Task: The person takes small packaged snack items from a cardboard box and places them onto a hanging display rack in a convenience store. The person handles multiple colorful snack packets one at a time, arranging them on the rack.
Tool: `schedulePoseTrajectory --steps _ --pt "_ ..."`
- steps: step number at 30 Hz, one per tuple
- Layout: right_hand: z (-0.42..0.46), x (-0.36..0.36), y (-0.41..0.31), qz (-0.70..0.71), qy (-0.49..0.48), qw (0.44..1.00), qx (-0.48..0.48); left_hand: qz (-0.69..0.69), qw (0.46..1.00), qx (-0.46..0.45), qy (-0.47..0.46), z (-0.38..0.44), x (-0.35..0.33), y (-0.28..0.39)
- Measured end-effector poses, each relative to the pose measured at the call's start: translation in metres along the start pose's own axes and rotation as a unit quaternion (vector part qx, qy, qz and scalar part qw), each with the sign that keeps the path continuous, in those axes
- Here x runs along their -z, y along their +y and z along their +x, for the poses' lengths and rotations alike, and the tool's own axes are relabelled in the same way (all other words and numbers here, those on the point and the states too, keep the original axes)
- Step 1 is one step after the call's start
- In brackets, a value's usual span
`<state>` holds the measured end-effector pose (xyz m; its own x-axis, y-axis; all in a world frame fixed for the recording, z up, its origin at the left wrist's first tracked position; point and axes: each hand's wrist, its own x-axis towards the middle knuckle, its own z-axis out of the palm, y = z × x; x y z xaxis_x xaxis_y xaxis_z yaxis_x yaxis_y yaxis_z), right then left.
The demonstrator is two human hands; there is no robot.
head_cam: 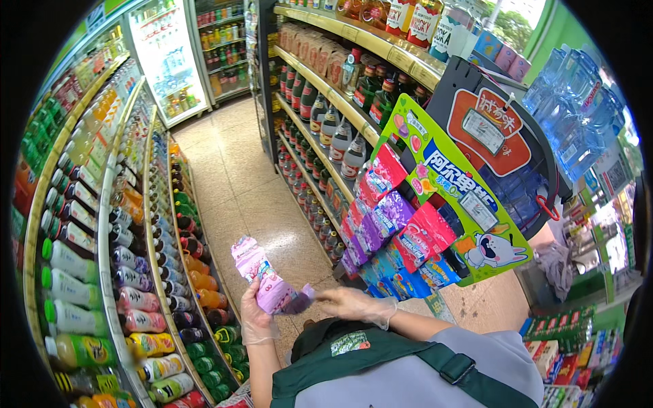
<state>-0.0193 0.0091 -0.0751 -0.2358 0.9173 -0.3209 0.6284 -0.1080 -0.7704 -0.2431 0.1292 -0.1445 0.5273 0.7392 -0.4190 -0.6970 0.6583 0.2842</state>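
My left hand (257, 311), in a clear plastic glove, is closed around pink and purple candy packets (265, 278) in front of my green apron. At the lower end of the packets, beside a blurred purple piece, is my right hand (352, 303), gloved too; whether its fingers grip anything is unclear. To the right stands a green cardboard-backed display (474, 219) hung with rows of candy bags: red ones (426, 237), purple ones (390, 214) and blue ones (436, 273).
Shelves of bottled drinks (104, 204) line the left. Liquor shelves (326, 76) stand ahead on the right, behind the candy display. A glass-door drinks cooler (166, 56) closes the aisle's far end. Large water jugs (576, 107) stand at upper right; boxed goods (561, 326) lie at lower right.
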Motion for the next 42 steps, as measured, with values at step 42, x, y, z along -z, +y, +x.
schedulePoseTrajectory --steps 42 --pt "0.042 -0.039 0.019 0.807 -0.053 0.586 0.046 0.441 0.895 0.059 0.025 0.025 0.09 -0.002"
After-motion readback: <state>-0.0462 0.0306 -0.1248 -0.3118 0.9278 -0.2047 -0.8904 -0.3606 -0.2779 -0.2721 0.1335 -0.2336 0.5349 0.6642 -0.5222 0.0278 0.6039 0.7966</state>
